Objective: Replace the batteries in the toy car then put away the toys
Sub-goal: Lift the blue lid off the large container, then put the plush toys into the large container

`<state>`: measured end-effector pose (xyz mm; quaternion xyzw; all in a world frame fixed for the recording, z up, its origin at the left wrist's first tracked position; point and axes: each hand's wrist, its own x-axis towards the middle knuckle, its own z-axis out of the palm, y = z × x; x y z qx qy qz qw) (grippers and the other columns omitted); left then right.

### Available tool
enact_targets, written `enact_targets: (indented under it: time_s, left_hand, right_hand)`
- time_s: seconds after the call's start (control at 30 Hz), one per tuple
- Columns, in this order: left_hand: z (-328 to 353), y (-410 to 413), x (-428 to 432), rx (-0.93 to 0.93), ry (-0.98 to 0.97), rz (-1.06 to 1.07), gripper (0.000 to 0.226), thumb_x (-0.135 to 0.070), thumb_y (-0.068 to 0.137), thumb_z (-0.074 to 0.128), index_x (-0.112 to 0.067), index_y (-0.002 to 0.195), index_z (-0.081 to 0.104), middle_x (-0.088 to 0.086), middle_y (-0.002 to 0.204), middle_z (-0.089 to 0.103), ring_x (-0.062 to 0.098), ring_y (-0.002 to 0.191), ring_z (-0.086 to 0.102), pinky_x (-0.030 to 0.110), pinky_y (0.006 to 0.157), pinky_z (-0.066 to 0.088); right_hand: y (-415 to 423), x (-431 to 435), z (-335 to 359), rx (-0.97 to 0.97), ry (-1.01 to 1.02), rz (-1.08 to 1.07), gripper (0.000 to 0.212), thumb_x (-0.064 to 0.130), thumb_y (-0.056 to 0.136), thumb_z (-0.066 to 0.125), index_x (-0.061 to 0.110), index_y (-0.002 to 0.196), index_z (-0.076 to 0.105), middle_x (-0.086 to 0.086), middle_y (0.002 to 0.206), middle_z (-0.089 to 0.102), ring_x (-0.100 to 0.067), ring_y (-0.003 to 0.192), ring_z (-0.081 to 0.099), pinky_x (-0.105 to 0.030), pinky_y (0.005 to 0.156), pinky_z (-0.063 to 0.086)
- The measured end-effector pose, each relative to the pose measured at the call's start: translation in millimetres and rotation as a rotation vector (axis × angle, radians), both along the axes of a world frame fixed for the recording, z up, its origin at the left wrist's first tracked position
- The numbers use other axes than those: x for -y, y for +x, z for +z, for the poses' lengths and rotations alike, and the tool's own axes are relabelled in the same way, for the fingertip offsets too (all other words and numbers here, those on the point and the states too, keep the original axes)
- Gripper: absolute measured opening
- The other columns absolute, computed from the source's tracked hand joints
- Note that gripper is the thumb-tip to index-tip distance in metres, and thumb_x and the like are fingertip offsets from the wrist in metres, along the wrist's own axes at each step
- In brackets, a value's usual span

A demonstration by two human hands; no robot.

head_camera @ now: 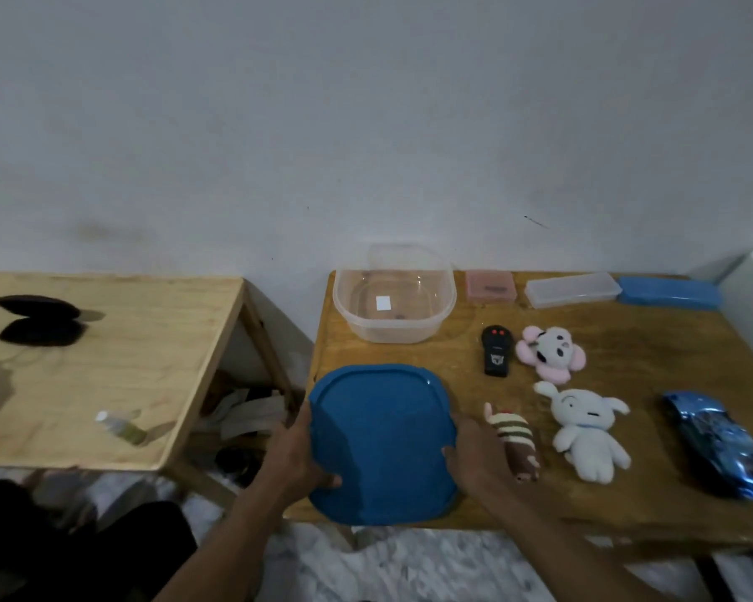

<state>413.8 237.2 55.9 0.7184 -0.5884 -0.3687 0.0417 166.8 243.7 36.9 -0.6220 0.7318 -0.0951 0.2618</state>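
Observation:
A blue lid (381, 441) lies at the near left of the brown table (627, 493). My left hand (294, 456) grips its left edge and my right hand (474, 454) grips its right edge. Behind it stands an open clear plastic tub (394, 297). To the right lie a black remote (496, 350), a pink-and-white plush (551, 357), a white plush (585, 432) and a striped brown plush (518, 441). The shiny blue toy car (720, 443) sits near the right edge.
Along the back edge sit a pink box (491, 285), a clear case (572, 288) and a blue case (669, 293). A second, lighter table (157, 367) at left holds a black open pouch (40, 321) and a small bottle (120, 426). Clutter lies on the floor between the tables.

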Motion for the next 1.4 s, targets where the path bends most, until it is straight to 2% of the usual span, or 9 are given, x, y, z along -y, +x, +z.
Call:
enact_targets:
  time_s: [0.13, 0.23, 0.47, 0.6, 0.7, 0.87, 1.07, 1.2, 1.4]
  left_hand:
    - [-17, 6, 9, 0.020, 0.031, -0.023, 0.133, -0.032, 0.053, 0.090, -0.031, 0.153, 0.002, 0.016, 0.153, 0.021, 0.041, 0.137, 0.025, 0.048, 0.106, 0.037]
    - [-28, 4, 8, 0.042, 0.062, -0.019, 0.133, -0.032, 0.061, 0.089, -0.028, 0.153, -0.006, 0.019, 0.151, 0.014, 0.041, 0.138, 0.027, 0.049, 0.108, 0.038]
    - [-44, 9, 9, 0.043, 0.075, -0.060, 0.132, -0.036, 0.066, 0.086, -0.024, 0.152, -0.013, 0.020, 0.151, 0.007, 0.042, 0.138, 0.027, 0.048, 0.109, 0.036]
    - [-35, 6, 10, 0.101, 0.087, -0.086, 0.130, -0.044, 0.069, 0.082, -0.021, 0.151, -0.016, 0.021, 0.145, 0.011, 0.046, 0.137, 0.020, 0.049, 0.110, 0.030]
    - [-22, 0, 15, 0.151, 0.028, -0.104, 0.122, -0.049, 0.070, 0.078, -0.022, 0.151, -0.009, 0.018, 0.141, 0.016, 0.041, 0.134, 0.025, 0.047, 0.107, 0.035]
    - [9, -37, 36, 0.102, -0.251, -0.259, 0.079, -0.043, 0.087, 0.063, -0.022, 0.149, 0.020, 0.009, 0.139, 0.034, 0.029, 0.125, 0.043, 0.036, 0.098, 0.045]
    - [36, -110, 64, 0.021, -0.558, -0.455, 0.061, -0.032, 0.092, 0.060, -0.022, 0.145, 0.032, 0.005, 0.136, 0.043, 0.020, 0.118, 0.049, 0.029, 0.095, 0.048]
    - [37, -160, 82, 0.063, -0.598, -0.535, 0.057, -0.035, 0.093, 0.057, -0.025, 0.143, 0.031, 0.006, 0.143, 0.037, 0.021, 0.124, 0.047, 0.034, 0.097, 0.050]
    - [21, -232, 111, 0.150, -0.497, -0.562, 0.058, -0.034, 0.092, 0.055, -0.028, 0.143, 0.029, 0.006, 0.151, 0.029, 0.026, 0.135, 0.036, 0.039, 0.104, 0.043]
  right_hand:
    - [9, 6, -22, -0.080, 0.019, 0.013, 0.027, 0.005, 0.088, 0.054, 0.016, 0.111, 0.058, -0.004, 0.107, 0.064, -0.018, 0.091, 0.061, -0.031, 0.076, 0.054]
    - [14, 9, -31, -0.179, 0.032, 0.038, 0.029, 0.007, 0.088, 0.053, 0.016, 0.116, 0.054, -0.005, 0.112, 0.061, -0.019, 0.098, 0.058, -0.029, 0.080, 0.051]
    - [20, 8, -32, -0.239, 0.075, 0.010, 0.042, 0.011, 0.090, 0.054, 0.013, 0.130, 0.043, -0.010, 0.126, 0.053, -0.022, 0.110, 0.054, -0.031, 0.091, 0.048]
    - [20, 8, -22, -0.209, 0.044, -0.015, 0.037, 0.011, 0.093, 0.050, 0.015, 0.129, 0.043, -0.008, 0.128, 0.052, -0.020, 0.112, 0.053, -0.028, 0.091, 0.047]
    - [18, 12, -9, -0.162, -0.021, -0.062, 0.034, 0.013, 0.093, 0.050, 0.016, 0.127, 0.043, -0.009, 0.124, 0.052, -0.022, 0.109, 0.051, -0.028, 0.083, 0.044]
    - [-4, 27, 23, -0.208, -0.147, -0.112, 0.027, 0.021, 0.093, 0.048, 0.018, 0.120, 0.050, -0.008, 0.112, 0.059, -0.023, 0.093, 0.059, -0.032, 0.075, 0.048]
    - [-60, 41, 48, -0.166, -0.215, -0.224, 0.041, 0.030, 0.089, 0.053, 0.024, 0.129, 0.049, -0.007, 0.123, 0.053, -0.023, 0.107, 0.054, -0.036, 0.086, 0.048]
    - [-105, 53, 51, -0.193, -0.244, -0.164, 0.048, 0.033, 0.089, 0.056, 0.025, 0.135, 0.046, -0.006, 0.132, 0.051, -0.023, 0.119, 0.047, -0.035, 0.100, 0.040]
    - [-170, 79, 45, -0.239, -0.203, 0.022, 0.046, 0.036, 0.090, 0.050, 0.034, 0.135, 0.040, -0.001, 0.136, 0.043, -0.022, 0.122, 0.040, -0.033, 0.103, 0.032]
